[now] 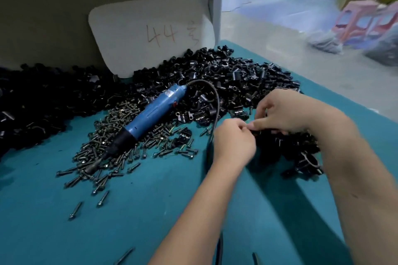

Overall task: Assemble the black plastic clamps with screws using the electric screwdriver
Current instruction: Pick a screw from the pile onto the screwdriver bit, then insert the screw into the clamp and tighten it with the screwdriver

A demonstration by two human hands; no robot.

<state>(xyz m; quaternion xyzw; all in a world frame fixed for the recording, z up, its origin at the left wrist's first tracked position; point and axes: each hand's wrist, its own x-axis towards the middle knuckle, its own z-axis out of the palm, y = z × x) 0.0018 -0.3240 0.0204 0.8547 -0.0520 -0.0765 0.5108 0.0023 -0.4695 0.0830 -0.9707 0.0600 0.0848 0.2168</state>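
My left hand (233, 140) and my right hand (284, 111) meet over a small heap of black plastic clamps (286, 146) at the right of the teal table (107, 221). Both hands have curled fingers and pinch a black clamp piece (257, 131) between them; the piece is mostly hidden by the fingers. The blue electric screwdriver (150, 114) lies untouched on a pile of dark screws (120, 146), tip toward me, its black cable (213, 101) arching past my left hand.
A large heap of black clamp parts (226, 79) fills the back of the table and runs along the left side (32, 103). A white board marked "44" (150, 34) leans behind it. Loose screws (75, 211) lie near the front. The table's right edge borders open floor.
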